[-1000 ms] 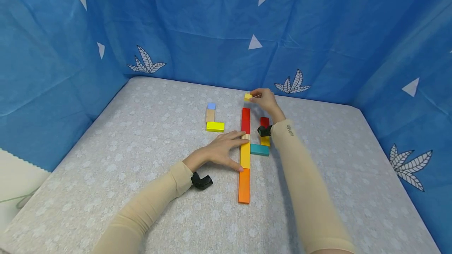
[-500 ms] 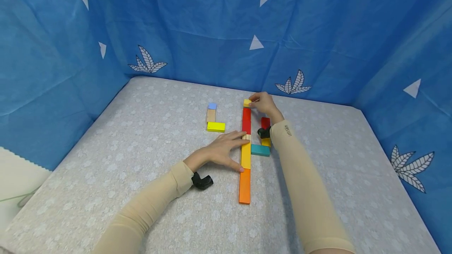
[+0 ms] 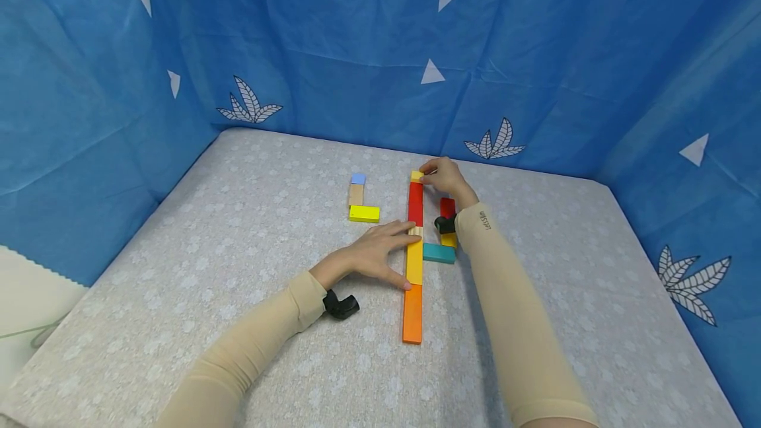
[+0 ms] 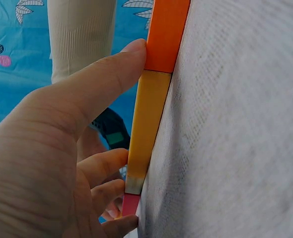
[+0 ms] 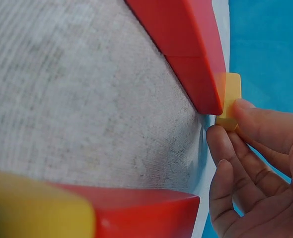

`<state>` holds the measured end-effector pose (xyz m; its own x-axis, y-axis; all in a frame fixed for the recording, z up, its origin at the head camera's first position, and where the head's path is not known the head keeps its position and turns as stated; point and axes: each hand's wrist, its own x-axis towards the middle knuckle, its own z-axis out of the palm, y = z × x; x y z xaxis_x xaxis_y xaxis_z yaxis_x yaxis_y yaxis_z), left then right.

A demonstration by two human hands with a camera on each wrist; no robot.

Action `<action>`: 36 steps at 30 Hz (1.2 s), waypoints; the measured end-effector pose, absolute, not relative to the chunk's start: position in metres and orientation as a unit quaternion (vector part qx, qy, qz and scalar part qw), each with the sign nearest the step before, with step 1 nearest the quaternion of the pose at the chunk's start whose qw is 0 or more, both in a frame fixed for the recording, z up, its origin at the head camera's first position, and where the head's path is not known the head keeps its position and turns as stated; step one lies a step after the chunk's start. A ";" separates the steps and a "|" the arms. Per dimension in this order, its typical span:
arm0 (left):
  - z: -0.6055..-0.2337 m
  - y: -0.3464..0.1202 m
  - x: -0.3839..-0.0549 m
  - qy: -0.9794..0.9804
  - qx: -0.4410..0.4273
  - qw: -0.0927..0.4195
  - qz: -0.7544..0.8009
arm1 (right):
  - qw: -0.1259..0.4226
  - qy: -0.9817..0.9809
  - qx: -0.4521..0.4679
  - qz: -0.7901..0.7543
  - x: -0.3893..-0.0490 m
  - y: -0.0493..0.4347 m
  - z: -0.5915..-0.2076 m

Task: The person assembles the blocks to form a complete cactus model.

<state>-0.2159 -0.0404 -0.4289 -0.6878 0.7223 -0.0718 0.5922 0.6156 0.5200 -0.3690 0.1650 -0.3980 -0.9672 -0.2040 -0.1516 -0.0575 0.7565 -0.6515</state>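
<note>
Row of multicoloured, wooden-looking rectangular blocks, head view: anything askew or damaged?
Nothing stands out. The row of multicoloured, wooden-looking rectangular blocks lies roughly straight, no visible damage. The right hand pinches the small yellow block at the row's far end; the left hand hides a bit of it.

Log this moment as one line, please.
Right hand: pinches small yellow block at far end of block row | left hand: touches row | teal block: beside row, right side
</note>
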 end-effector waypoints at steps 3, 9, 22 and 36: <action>-0.429 -0.040 -0.216 0.887 0.370 0.140 0.237 | 0.108 0.931 -0.071 -0.341 -0.370 0.165 -0.399; -0.429 -0.040 -0.216 0.888 0.370 0.141 0.234 | 0.112 0.934 -0.068 -0.334 -0.371 0.165 -0.401; -0.428 -0.040 -0.215 0.888 0.372 0.136 0.234 | 0.120 0.932 -0.063 -0.338 -0.371 0.165 -0.401; -0.426 -0.040 -0.216 0.888 0.369 0.141 0.233 | 0.123 0.930 -0.063 -0.340 -0.370 0.165 -0.399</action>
<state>-0.2155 -0.0405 -0.4265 -0.6872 0.7223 -0.0783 0.5904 0.6181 0.5190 -0.3700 0.1646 -0.3995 -0.9619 -0.2002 -0.1864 -0.0326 0.7605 -0.6485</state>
